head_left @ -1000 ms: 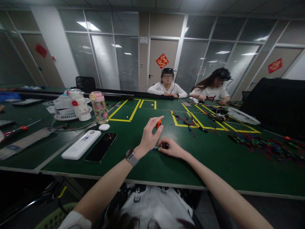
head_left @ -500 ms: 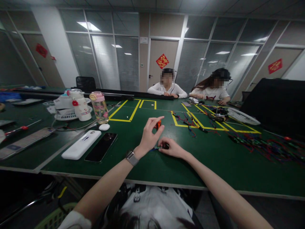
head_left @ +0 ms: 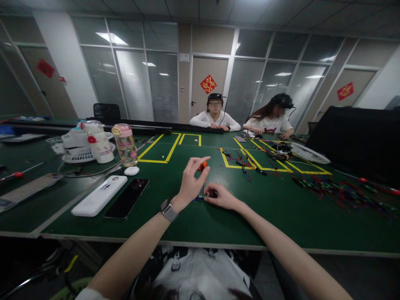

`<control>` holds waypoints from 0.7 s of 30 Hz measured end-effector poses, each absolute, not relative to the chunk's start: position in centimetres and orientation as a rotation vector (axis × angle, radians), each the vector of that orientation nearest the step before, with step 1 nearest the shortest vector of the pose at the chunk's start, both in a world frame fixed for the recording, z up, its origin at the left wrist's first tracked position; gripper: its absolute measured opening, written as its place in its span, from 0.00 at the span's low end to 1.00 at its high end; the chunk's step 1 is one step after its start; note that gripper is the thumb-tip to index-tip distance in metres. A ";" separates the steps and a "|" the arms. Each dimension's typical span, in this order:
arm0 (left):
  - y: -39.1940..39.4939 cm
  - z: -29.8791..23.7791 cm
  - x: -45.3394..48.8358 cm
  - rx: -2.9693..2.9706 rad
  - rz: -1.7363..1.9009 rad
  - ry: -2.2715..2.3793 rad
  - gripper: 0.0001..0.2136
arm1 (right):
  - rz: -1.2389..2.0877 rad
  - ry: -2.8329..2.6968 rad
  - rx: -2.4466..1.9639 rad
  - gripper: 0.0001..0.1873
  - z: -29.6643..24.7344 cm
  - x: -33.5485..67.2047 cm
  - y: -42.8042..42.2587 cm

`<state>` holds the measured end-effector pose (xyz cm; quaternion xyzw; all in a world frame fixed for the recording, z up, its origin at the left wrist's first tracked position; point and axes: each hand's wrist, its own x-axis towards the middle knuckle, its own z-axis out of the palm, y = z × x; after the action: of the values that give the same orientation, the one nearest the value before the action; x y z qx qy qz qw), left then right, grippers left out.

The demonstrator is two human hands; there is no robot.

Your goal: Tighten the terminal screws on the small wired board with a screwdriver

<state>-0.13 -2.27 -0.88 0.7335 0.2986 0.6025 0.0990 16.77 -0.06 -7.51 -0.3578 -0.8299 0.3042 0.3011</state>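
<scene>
While the left hand (head_left: 190,178) grips an orange-handled tool (head_left: 204,165) (upright), the right hand (head_left: 222,196) pinches 1 small board (head_left: 201,196).

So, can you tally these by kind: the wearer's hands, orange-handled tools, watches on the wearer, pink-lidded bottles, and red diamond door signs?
Left hand and right hand: 2
Orange-handled tool: 1
Watch: 1
Pink-lidded bottle: 1
Red diamond door signs: 3
Total: 8

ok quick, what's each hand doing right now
Left hand: closed, holding an orange-handled tool upright.
Right hand: closed, fingertips at a small wired board; grip partly hidden.
</scene>
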 end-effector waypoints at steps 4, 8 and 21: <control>-2.1 -1.1 -0.1 2.096 1.707 0.765 0.17 | 0.810 -2.208 -0.951 0.06 -7.3 16.7 -0.2; -2.0 -0.9 -0.1 2.093 1.770 0.816 0.15 | 0.794 -2.213 -0.951 0.06 -7.3 16.8 -0.2; -2.4 -0.6 -0.3 2.128 1.772 0.810 0.15 | 0.803 -2.209 -0.938 0.08 -7.6 16.9 0.0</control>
<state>-0.26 -2.39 -0.61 0.7315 0.2785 0.6090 0.1280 16.86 -0.01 -7.61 -0.3534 -0.8324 0.3027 0.3009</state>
